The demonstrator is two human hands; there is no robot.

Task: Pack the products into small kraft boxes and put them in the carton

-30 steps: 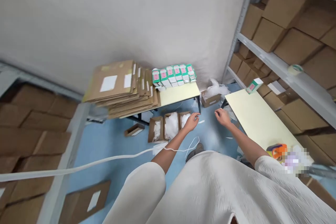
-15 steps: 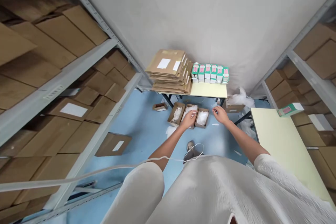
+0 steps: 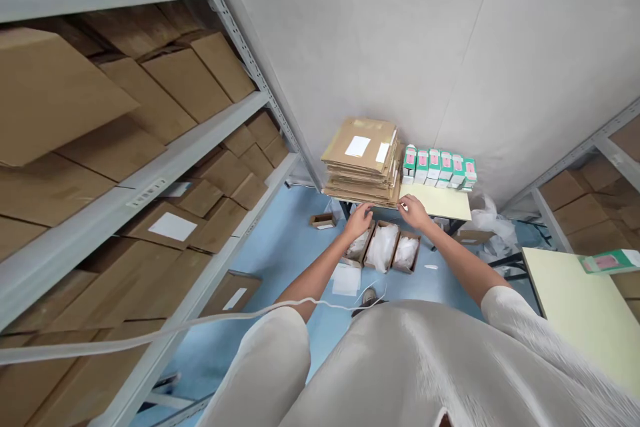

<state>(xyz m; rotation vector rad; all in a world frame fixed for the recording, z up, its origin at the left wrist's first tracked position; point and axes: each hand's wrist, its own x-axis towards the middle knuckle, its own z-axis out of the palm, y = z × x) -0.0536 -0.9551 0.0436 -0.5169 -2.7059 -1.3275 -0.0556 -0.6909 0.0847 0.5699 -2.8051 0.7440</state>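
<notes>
A tall stack of flattened cardboard boxes (image 3: 373, 163) with white labels on top lies on the pale yellow table against the wall. My left hand (image 3: 359, 219) is at the stack's near edge, fingers bent against the lowest layers. At its near right corner, my right hand (image 3: 414, 211) pinches the edge of the bottom cardboard. The fingertips of both hands are small and partly hidden. Below the hands, open cardboard boxes (image 3: 364, 264) holding white plastic packing stand on the floor. Right of the stack is a row of green-and-white cartons (image 3: 440, 167).
Shelving (image 3: 215, 127) full of brown boxes rises on the left. At right a second yellow table (image 3: 575, 307) bears one green-and-white carton (image 3: 607, 261). A white cord (image 3: 200, 321) crosses before me. White paper (image 3: 346, 279) and a small open box (image 3: 323, 221) lie on the floor.
Both hands have moved forward, from above the floor boxes to the near edge of the cardboard stack. My view has turned left, so the tables appear farther right.
</notes>
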